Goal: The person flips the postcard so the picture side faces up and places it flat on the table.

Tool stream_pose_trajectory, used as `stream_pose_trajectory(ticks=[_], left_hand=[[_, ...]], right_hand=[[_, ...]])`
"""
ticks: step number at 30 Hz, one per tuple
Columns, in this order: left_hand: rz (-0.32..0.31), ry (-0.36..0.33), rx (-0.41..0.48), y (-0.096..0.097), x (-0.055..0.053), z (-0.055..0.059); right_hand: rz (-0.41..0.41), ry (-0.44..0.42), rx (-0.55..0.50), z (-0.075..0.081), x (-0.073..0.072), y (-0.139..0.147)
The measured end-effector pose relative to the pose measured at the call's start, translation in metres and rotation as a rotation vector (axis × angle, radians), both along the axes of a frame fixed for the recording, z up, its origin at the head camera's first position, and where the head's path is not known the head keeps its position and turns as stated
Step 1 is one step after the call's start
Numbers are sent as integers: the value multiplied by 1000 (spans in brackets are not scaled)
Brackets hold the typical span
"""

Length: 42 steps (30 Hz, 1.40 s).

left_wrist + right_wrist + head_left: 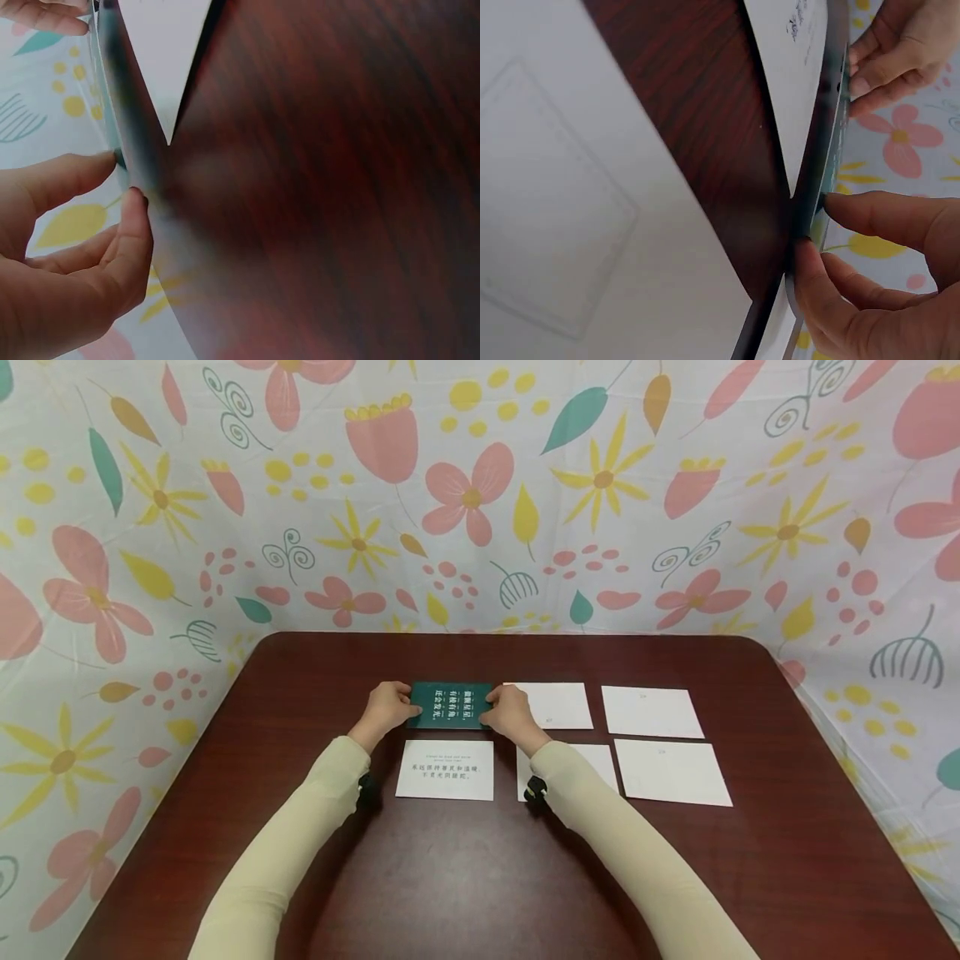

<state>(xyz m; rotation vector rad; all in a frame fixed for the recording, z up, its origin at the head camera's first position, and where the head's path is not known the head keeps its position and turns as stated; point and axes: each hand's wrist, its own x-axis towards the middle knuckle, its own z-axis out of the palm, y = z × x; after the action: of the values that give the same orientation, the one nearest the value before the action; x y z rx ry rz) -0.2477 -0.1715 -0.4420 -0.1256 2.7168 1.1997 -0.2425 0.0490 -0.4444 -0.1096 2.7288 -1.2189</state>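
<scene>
Head view: left of the frame's centre, the left hand (pixel 386 710) pinches the near-side end of a dark green rectangular card with white printed characters (pixel 450 707), thumb and fingertips closed on its left short edge with hardly any gap. The card lies level in the middle of the frame, at the back of the row; whether it is fully clear of the dark reddish-brown wooden table (pixel 480 877) I cannot tell. Just below it in the frame is a white rectangular paper card with dark printed lines (pixel 445 770), apart from both hands.

The green card should be light and thin, probably stiff paper stock: likely to stay flat when held at both ends, but to bow if the ends are squeezed together, and to crease at the corners. Its surface may be a little slick, so a light pinch at the middle of each short edge looks the best hold, clear of the lettering.

To the right, the right hand (pixel 513 712) pinches the opposite short edge the same way, thumb against fingers. Beyond it, in the right half of the frame, four mostly blank white rectangular paper cards (pixel 651 712) lie in two rows.
</scene>
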Motion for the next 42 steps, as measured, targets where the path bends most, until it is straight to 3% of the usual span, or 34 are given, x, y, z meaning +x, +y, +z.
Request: stream_pose_trajectory(ticks=[9,17,42], left_hand=[[-20,-9,-58,2,-4,-4],[-29,-12,-105,7,-1,-1],[-31,-3,-169,13,-3,-4]], right_hand=[[-2,-1,68,0,0,-4],[17,6,118,-2,2,-7],[30,28,146,-1,0,-7]])
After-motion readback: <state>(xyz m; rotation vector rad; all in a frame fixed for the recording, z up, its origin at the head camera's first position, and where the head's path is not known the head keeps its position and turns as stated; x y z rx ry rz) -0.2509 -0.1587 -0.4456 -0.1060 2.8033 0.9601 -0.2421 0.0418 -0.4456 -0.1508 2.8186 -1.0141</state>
